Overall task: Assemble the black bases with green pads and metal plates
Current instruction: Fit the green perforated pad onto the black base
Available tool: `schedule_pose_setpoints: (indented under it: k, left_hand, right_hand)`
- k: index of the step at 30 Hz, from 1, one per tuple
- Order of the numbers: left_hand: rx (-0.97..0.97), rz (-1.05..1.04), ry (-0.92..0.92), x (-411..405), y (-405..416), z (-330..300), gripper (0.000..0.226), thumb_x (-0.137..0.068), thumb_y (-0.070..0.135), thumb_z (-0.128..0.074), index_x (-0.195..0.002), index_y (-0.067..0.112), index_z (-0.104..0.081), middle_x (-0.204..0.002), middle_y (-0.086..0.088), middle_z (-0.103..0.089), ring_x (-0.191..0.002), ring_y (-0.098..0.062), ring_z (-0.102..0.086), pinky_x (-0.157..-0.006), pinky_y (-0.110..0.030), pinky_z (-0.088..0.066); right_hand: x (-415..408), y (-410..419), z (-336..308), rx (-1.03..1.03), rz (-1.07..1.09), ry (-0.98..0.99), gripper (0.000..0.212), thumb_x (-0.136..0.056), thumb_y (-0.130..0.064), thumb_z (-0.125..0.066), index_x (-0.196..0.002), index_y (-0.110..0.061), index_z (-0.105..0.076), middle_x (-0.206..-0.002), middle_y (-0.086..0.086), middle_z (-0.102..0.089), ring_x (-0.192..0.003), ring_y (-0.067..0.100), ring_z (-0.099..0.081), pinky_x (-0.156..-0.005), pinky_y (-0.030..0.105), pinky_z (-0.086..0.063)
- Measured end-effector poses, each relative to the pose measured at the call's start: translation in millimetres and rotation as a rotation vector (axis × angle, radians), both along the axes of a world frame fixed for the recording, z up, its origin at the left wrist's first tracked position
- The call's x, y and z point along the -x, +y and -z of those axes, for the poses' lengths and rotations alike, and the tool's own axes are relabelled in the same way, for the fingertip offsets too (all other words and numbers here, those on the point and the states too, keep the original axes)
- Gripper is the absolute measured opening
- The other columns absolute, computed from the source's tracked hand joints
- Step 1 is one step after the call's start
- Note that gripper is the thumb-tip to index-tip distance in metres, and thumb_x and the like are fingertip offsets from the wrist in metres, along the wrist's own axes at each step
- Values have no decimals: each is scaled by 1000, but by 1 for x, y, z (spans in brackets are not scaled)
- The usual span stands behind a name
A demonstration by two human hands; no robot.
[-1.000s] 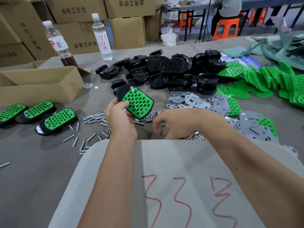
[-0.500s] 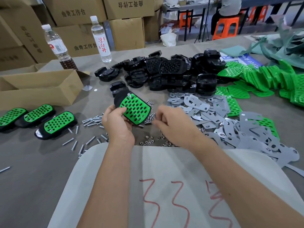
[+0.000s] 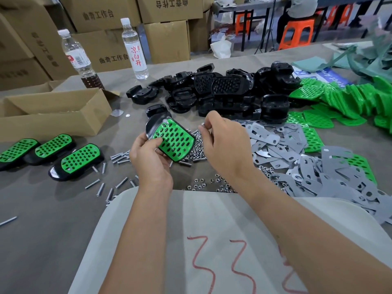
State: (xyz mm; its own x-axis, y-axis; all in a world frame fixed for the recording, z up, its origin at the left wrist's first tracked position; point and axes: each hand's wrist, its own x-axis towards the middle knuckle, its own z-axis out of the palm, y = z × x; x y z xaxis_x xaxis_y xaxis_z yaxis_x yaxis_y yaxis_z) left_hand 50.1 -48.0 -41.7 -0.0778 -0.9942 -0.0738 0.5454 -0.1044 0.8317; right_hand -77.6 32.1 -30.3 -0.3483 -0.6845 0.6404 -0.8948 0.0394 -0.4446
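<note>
I see my left hand (image 3: 151, 164) holding a black base (image 3: 153, 124) with a green pad (image 3: 175, 141) seated on it, raised above the worktop (image 3: 42, 209); the thumb lies across the pad's near-left edge and the fingers curl behind the base, so that grip is closed on the piece. A small screw stands at the pad's far end. Just right of the pad, my right hand (image 3: 226, 145) hovers with fingertips pinched together at its top; the grip is narrow, but I cannot tell what, if anything, sits between the fingers.

Beyond the held base lies the heap of black bases (image 3: 222, 94). To the right of that base spread the grey metal plates (image 3: 307, 162), and further right and back the loose green pads (image 3: 343, 100). Beneath the held base and toward me are scattered nuts (image 3: 212, 184), and to its left, loose screws (image 3: 118, 155). Further left sit three finished assemblies (image 3: 76, 161) side by side, with an open cardboard box (image 3: 53, 115) behind them. Two water bottles (image 3: 135, 49) stand left of the black heap.
</note>
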Motion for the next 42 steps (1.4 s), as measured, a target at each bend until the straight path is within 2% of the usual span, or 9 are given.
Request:
schedule_pose_setpoints:
  k: [7, 12, 15, 18, 25, 32, 35, 38, 42]
  left_hand:
    - [29, -33, -106, 6, 0, 0, 30, -88, -7, -51, -86, 18, -67, -85, -3, -70, -84, -24, -65, -77, -40, -50]
    - [-16, -87, -94, 7, 0, -2, 29, -87, -8, -51, -87, 16, -66, -86, -6, -71, -83, -25, -66, -80, -45, -53]
    - [-9, -89, -84, 6, 3, -3, 27, -86, -8, -51, -87, 16, -65, -89, -9, -70, -82, -26, -66, -78, -43, -52]
    - [5, -85, -111, 6, 8, -6, 21, -73, 4, -58, -86, 18, -67, -91, -7, -70, -83, -24, -65, -75, -39, -50]
    - [14, -118, -131, 4, 8, -8, 20, -67, 11, -58, -80, 23, -67, -85, -2, -69, -80, -23, -62, -63, -31, -49]
    - [-25, -184, -79, -2, 1, -6, 19, -68, 5, -55, -77, 20, -63, -84, -10, -65, -80, -30, -60, -74, -43, -47]
    - [-56, -179, -63, -3, -2, -3, 22, -76, -1, -55, -74, 20, -61, -76, -5, -65, -75, -29, -60, -71, -40, -46]
    - [-9, -142, -76, -1, -6, -6, 25, -86, -7, -53, -83, 16, -62, -84, -7, -65, -80, -27, -62, -73, -39, -48]
    - [87, 126, -93, 14, -2, -8, 26, -93, -13, -56, -104, 10, -64, -97, -8, -70, -86, -20, -71, -78, -39, -59]
  right_hand:
    - [15, 14, -8, -396, -4, -38, 23, -94, -40, -72, -85, -21, -60, -74, -1, -64, -82, 24, -61, -72, 36, -51]
    - [-9, 45, -4, -466, 0, 79, 35, -105, -47, -50, -82, -21, -54, -80, 4, -67, -81, 31, -63, -66, 37, -46]
    - [-42, 56, 6, -445, 8, 203, 43, -107, -51, -39, -91, -22, -66, -93, 6, -72, -88, 34, -67, -65, 38, -36]
    - [-57, 59, 14, -449, 75, 237, 48, -107, -52, -40, -97, -20, -74, -103, 7, -70, -99, 33, -63, -73, 39, -44]
    - [-60, 53, 16, -399, 114, 315, 45, -96, -39, -67, -58, -15, -68, -63, 6, -63, -57, 30, -63, -52, 32, -37]
    - [-48, 24, 5, -436, -134, 281, 44, -108, -42, -41, -94, -14, -72, -99, 12, -69, -92, 35, -67, -67, 38, -34]
    - [-13, 25, -10, -555, -122, 138, 27, -104, -44, -53, -98, -19, -60, -102, 9, -66, -95, 33, -63, -70, 36, -40]
    - [28, 42, -29, -752, -152, 41, 26, -94, -43, -72, -82, -22, -63, -78, -6, -64, -80, 21, -64, -65, 30, -46]
    - [39, 56, -38, -922, -192, 26, 22, -84, -33, -84, -76, -21, -68, -67, -9, -65, -68, 15, -64, -59, 27, -48]
